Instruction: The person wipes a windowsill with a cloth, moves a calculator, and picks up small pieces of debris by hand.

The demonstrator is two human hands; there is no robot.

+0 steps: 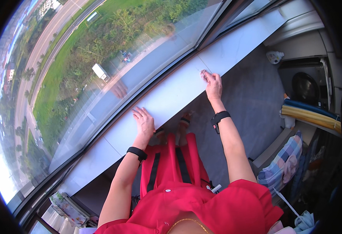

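A white tiled window sill (171,96) runs diagonally in front of me, below the window glass (147,44). My right hand (214,86) pinches a small crumpled pinkish cloth (203,75) against the sill, close to a tile joint. Farther left, my left hand (144,121) rests on the sill with its fingers spread and holds nothing. Its fingertips lie near the dark window frame (112,124). Each wrist wears a black band. Part of the cloth is hidden by my right fingers.
A front-loading washing machine (305,82) stands at the right, with a detergent bottle (274,57) near it. Folded blue and yellow fabric (311,115) and a checkered cushion (282,161) lie nearer. Boxes (68,207) sit at the lower left. Grey floor (250,96) shows below the sill.
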